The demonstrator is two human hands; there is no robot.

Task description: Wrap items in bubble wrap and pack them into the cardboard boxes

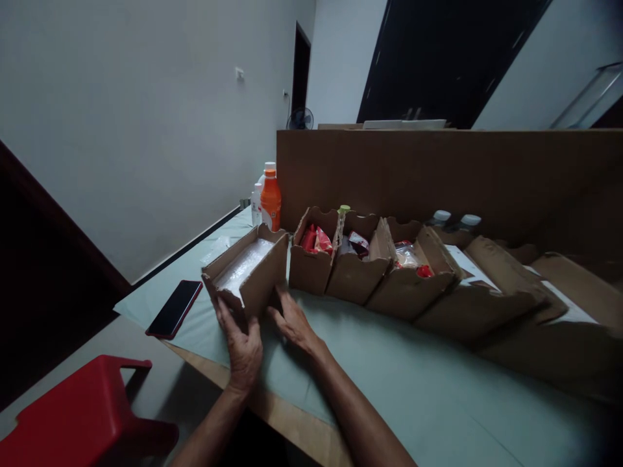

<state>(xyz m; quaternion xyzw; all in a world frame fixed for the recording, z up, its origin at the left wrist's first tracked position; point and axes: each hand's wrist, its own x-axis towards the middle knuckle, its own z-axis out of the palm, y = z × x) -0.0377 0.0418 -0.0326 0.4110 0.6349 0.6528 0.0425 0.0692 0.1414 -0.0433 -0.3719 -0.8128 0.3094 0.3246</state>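
Left hand (243, 350) is gripping the near end of the box (265, 275), its thumb lying on one side and its fingers curving around the other. Right hand (296, 321) is reaching to the box's right side, low down, thumb and fingers spreading apart; cannot tell how firmly the fingertips are pressing. The box is sitting at the left part of the table (370, 363), open side facing up; cannot tell whether its whole base is touching the cloth. Clear wrap (246, 264) is showing inside it. Phone (175, 309) is lying to its left. Orange bottle (271, 202) is standing behind it. Row of boxes (311, 272) is extending rightward, the nearest holding red packets (321, 240). Red stool (73, 415) is standing at lower left.
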